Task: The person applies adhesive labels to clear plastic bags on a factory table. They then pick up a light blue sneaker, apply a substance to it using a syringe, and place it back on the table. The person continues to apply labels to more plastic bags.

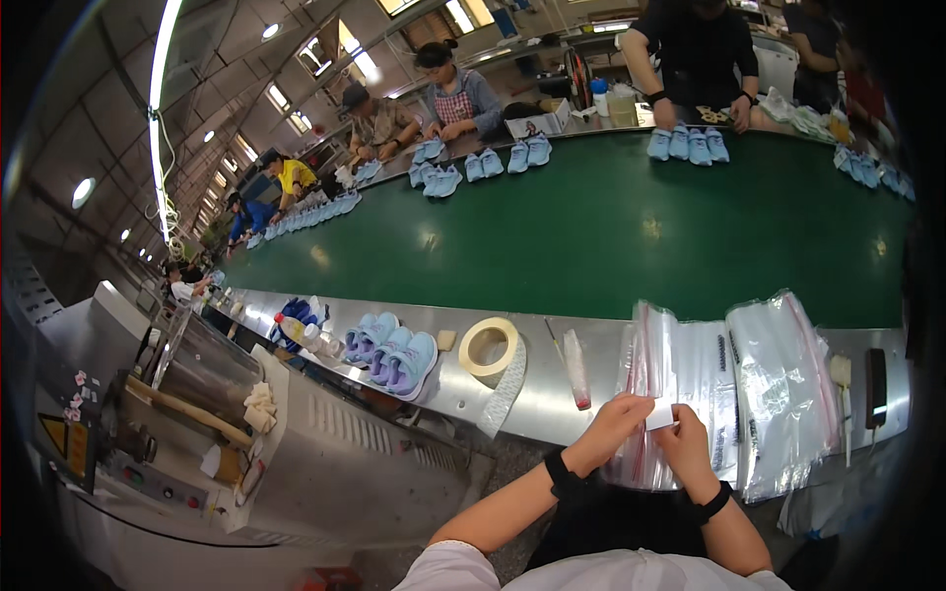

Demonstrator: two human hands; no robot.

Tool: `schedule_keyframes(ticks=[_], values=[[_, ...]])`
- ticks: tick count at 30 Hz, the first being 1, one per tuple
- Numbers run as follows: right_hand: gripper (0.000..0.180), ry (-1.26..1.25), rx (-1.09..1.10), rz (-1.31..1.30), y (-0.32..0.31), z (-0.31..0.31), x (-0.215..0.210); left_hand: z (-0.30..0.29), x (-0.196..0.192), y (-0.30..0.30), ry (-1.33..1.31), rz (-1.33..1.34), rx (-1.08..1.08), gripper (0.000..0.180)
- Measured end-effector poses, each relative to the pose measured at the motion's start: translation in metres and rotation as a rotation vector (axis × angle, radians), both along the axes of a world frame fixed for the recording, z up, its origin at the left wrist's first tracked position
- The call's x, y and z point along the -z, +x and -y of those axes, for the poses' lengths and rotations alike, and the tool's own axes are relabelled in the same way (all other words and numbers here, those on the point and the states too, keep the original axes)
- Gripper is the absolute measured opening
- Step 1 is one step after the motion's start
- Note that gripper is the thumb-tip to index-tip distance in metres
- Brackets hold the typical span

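Observation:
My left hand (621,422) and my right hand (688,448) are close together, with the fingers of each pinched at a small white paper label (661,415). The label sits between them, over a stack of clear plastic zip bags (696,379) with reddish seal strips. A second stack of clear bags (785,394) lies just to the right. Left of the bags are a clear tube with a red end (575,372) and a thin stick (555,337). Farther left, a roll of labels on pale backing (472,357) trails a strip over the table edge.
A green conveyor belt (552,231) runs beyond the metal ledge (537,419). Light-blue sneakers (406,361) stand on the ledge at left; more sneakers (698,146) line the belt's far side, where several people work. A black bar (876,388) lies at right. A metal machine (345,463) stands lower left.

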State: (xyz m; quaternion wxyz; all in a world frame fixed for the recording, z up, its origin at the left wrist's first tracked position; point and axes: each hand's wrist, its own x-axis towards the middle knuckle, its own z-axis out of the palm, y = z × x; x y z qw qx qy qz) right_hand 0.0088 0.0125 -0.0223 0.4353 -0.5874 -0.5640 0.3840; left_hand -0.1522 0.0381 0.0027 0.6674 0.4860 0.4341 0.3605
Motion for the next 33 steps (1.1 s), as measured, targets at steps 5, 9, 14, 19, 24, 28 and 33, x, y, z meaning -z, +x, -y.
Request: schedule_keyframes(ticks=[5, 9, 14, 19, 24, 28, 33], values=[[0.019, -0.184, -0.021, -0.175, 0.003, -0.005, -0.009, -0.003, -0.001, 0.001, -0.232, 0.187, 0.057, 0.035], [0.018, -0.120, -0.027, -0.158, 0.003, -0.006, 0.001, 0.001, -0.001, 0.000, -0.119, 0.164, 0.077, 0.036], [0.019, -0.152, -0.026, -0.176, -0.001, -0.005, -0.016, 0.001, 0.007, 0.011, -0.037, 0.258, 0.062, 0.035], [0.013, -0.105, -0.042, -0.229, 0.005, -0.008, -0.009, -0.003, 0.003, 0.013, -0.011, 0.066, 0.158, 0.038], [0.012, -0.094, -0.100, -0.254, 0.007, -0.009, -0.013, 0.004, 0.000, 0.022, 0.093, 0.019, 0.135, 0.040], [0.012, -0.148, -0.066, -0.344, 0.006, -0.009, -0.015, 0.005, -0.001, 0.024, 0.128, -0.136, 0.120, 0.039], [0.015, -0.144, 0.001, -0.421, 0.005, -0.012, 0.008, 0.009, 0.007, 0.021, 0.204, -0.064, 0.066, 0.037]])
